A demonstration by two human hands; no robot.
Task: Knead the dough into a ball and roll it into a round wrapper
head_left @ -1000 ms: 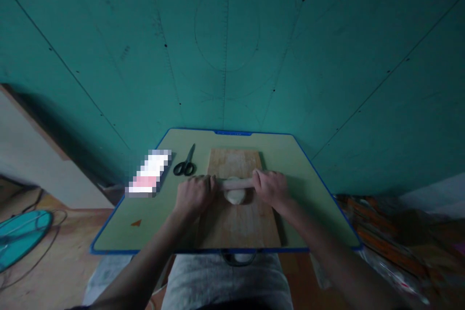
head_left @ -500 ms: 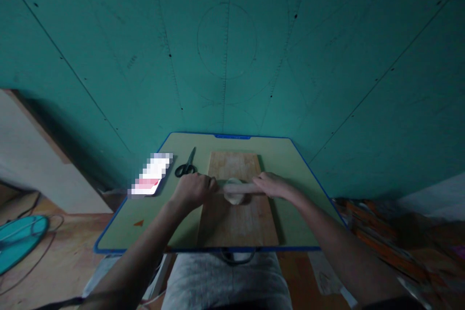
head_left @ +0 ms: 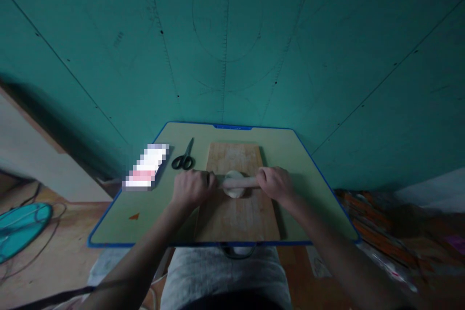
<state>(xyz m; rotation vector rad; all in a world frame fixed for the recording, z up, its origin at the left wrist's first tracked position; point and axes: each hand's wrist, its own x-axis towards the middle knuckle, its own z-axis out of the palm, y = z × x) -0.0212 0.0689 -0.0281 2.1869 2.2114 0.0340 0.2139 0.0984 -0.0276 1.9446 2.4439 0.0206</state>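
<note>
A wooden rolling pin [head_left: 241, 182] lies level across a small round piece of pale dough [head_left: 235, 193] on a wooden board [head_left: 238, 223]. My left hand [head_left: 193, 188] is wrapped round the pin's left end, over the board's left edge. Its right end is in the grip of my right hand [head_left: 276, 183], by the board's right edge. The pin covers the middle of the dough, which shows above and below it.
The board rests on a pale table [head_left: 305, 213] with a blue rim. Black-handled scissors [head_left: 183, 161] and a blurred-out phone [head_left: 147, 167] lie to the left, with a small orange scrap [head_left: 134, 216] nearer the front. Behind stands a green wall [head_left: 232, 58].
The view has tilted down a little. My right hand's fingers are now curled more fully round the pin's end, and the dough shows more above the pin.
</note>
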